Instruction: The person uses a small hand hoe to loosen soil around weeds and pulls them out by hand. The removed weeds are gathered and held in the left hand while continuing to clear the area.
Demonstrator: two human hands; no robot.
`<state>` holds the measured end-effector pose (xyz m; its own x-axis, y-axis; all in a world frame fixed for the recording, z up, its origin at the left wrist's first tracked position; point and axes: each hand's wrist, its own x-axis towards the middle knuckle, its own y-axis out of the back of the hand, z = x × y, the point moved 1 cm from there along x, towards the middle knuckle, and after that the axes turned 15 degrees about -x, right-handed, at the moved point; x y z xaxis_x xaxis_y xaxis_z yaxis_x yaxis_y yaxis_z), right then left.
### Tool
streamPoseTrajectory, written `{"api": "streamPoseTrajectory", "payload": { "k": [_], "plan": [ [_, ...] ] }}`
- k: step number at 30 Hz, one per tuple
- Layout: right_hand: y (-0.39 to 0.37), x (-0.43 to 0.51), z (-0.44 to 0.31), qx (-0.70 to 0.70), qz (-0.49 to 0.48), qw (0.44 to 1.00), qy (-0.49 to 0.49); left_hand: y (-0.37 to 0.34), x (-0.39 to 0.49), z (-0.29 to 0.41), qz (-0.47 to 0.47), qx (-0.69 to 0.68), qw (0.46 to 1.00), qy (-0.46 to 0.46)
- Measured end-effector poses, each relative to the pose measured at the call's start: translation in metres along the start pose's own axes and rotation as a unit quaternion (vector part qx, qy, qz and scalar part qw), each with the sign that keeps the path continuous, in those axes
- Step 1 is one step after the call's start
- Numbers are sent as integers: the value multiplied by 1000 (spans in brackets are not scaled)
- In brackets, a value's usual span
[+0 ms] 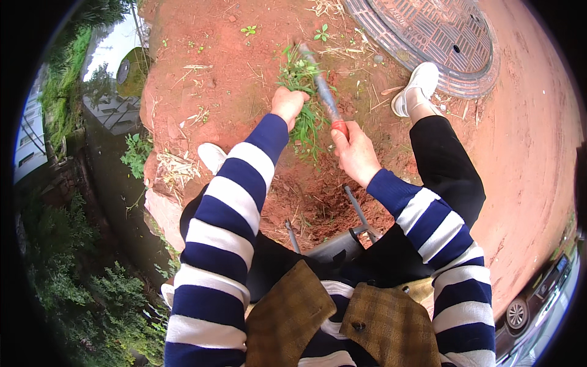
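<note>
My left hand (289, 106) is closed around a bunch of green weeds (306, 120), whose leaves stick out above and below the fist. In my right hand (355, 151) is a hand tool (324, 91) with a red grip and a worn metal shaft. The shaft slants up and left alongside the weeds, and its far end is blurred, so the shape of its head cannot be told. Below both hands lies loosened reddish soil (321, 197).
Under me stands a low seat with grey metal legs (353, 202). A round manhole cover (435, 34) bearing writing sits by my right shoe (416, 89). To the left the bank drops to dark water (124, 192). Small weeds (322, 33) grow ahead; a car (527, 303) stands at lower right.
</note>
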<state>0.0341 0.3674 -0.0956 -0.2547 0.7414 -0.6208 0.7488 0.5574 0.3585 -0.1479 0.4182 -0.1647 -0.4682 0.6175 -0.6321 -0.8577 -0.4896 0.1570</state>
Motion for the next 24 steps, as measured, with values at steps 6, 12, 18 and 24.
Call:
{"api": "streamPoseTrajectory", "payload": {
  "k": [6, 12, 18, 24],
  "plan": [
    [-5, 7, 11, 110, -4, 994, -18, 10, -66, -1, -82, -61, 993, 62],
    [-19, -23, 48, 8, 31, 1000, -1, 1, -140, -26, -30, -233, 961, 148],
    [-10, -43, 55, -120, 102, 985, 66, 2, -158, -24, -82, -277, 944, 159],
    [-2, 3, 60, -60, 231, 969, 62, -9, -142, -17, -108, -251, 953, 133]
  ]
}}
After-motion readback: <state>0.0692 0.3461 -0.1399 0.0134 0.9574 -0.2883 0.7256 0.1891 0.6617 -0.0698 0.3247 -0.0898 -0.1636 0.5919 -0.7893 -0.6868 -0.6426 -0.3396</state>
